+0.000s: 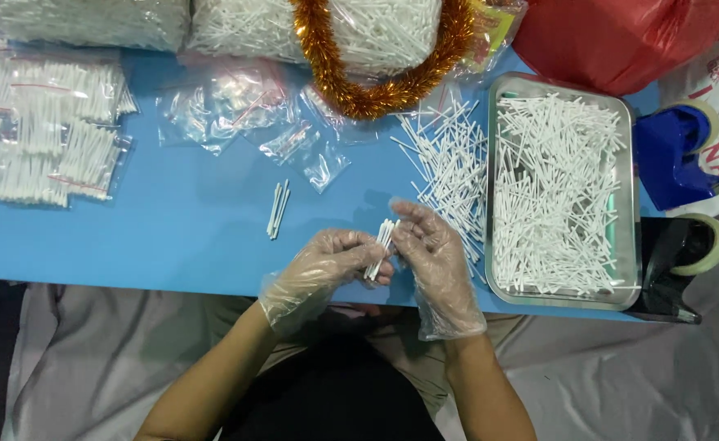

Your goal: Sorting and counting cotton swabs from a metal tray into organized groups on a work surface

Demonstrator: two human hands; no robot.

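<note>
Both my hands wear clear plastic gloves. My left hand and my right hand meet over the near edge of the blue table, together pinching a small bundle of white cotton swabs. A few loose swabs lie on the table to the left of my hands. A spread of loose swabs lies just beyond my right hand. A metal tray on the right is filled with many more swabs.
Filled swab packets are stacked at the far left. Empty clear bags lie mid-table. Gold tinsel loops over big swab bags at the back. A red bag, a blue tape dispenser and a black one sit right.
</note>
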